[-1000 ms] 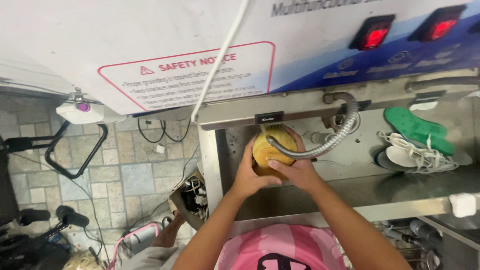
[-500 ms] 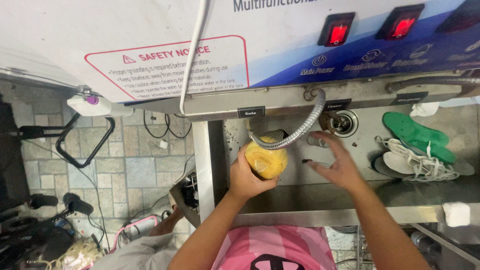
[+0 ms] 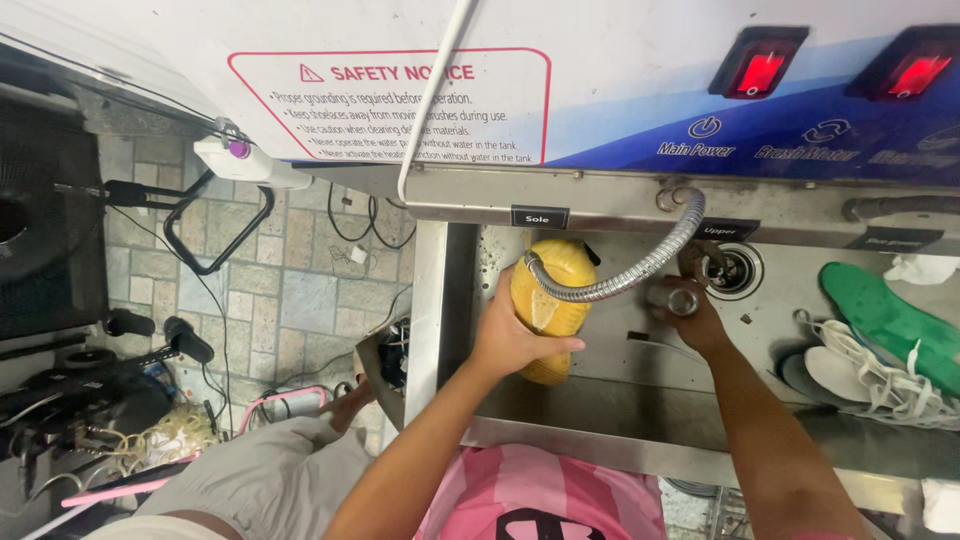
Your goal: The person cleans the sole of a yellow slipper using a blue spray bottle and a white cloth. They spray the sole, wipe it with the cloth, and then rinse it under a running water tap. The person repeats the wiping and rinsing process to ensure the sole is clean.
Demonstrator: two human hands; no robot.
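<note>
A yellow shoe (image 3: 548, 305) hangs over the left end of the steel sink (image 3: 640, 400), grasped from below by the left hand (image 3: 508, 335). A flexible metal hose (image 3: 640, 275) curves across it. The right hand (image 3: 690, 310) clenches the hose nozzle (image 3: 678, 298) beside the drain (image 3: 738, 270); green insoles (image 3: 885, 320) lie at the right end.

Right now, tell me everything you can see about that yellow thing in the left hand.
The yellow object is rounded and oblong, mustard yellow with a matte, slightly worn surface; what it is made of is unclear. It is held roughly upright over the steel sink basin, near the sink's left wall. The left hand grips it from the left side, thumb across its lower front. The ribbed metal hose curves across its upper part and appears to touch it. Its back side is hidden.
</note>
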